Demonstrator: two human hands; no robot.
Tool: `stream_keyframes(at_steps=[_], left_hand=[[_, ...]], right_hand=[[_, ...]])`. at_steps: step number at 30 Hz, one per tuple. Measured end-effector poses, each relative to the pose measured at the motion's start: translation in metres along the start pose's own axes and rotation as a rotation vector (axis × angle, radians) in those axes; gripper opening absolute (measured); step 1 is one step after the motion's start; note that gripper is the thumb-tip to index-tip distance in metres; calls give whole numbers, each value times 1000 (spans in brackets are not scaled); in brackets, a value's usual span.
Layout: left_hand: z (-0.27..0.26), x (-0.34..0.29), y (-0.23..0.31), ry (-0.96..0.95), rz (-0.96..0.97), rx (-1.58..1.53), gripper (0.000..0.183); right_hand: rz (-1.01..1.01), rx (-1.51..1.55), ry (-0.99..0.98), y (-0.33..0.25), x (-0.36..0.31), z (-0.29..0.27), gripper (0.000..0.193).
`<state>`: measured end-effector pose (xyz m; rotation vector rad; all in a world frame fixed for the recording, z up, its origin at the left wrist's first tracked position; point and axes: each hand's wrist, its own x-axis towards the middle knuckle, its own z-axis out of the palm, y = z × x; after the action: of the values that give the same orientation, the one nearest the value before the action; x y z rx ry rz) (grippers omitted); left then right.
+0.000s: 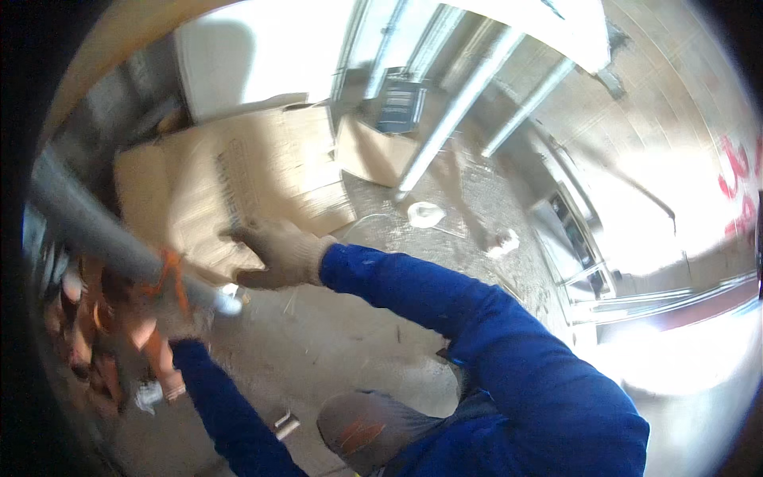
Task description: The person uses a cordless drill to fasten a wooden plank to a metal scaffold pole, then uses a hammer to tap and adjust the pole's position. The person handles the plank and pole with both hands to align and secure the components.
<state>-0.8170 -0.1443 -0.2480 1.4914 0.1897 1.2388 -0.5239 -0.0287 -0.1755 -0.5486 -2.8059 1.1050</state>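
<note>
My right hand (282, 253), in a pale work glove, reaches leftward over the near edge of a flattened cardboard sheet (270, 171). Its thumb and fingers are spread, and nothing shows between them. Further left, my left hand (184, 320) is smeared by motion, right beside the lower end of a thick grey pipe (103, 215). Whether its fingers wrap the pipe cannot be made out. A blurred orange strip (173, 280) hangs by the pipe near that hand.
Reddish-orange broken pieces (103, 342) lie heaped at the left. Upright metal poles (457, 111) stand at the back, beside a dark box (401, 105). A white ring-shaped object (427, 214) lies on the floor. A framed panel (568, 238) leans at the right.
</note>
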Motion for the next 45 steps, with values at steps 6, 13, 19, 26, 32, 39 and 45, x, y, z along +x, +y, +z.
stream_keyframes(at_steps=[6, 13, 19, 26, 32, 39, 45], left_hand=[[6, -14, -9, 314, -316, 845, 69], [-2, 7, -43, 872, -671, 1503, 64], [13, 15, -23, 983, -867, 1651, 62], [78, -1, 9, 1438, -964, 1482, 65], [80, 44, 24, 2120, -160, 1085, 66], [111, 107, 81, 1822, -181, 1722, 68], [144, 137, 121, 1421, -1526, 1397, 51]], right_hand=[[752, -226, -94, 191, -283, -85, 60], [1663, -95, 107, 249, -603, -34, 57], [1431, 42, 172, 278, -598, -35, 57], [696, 240, 908, 243, -404, -188, 46], [-369, -437, 1187, 100, -322, -324, 52], [-841, -495, 1087, -50, -239, -382, 58], [-834, -739, 1160, -115, -138, -380, 52]])
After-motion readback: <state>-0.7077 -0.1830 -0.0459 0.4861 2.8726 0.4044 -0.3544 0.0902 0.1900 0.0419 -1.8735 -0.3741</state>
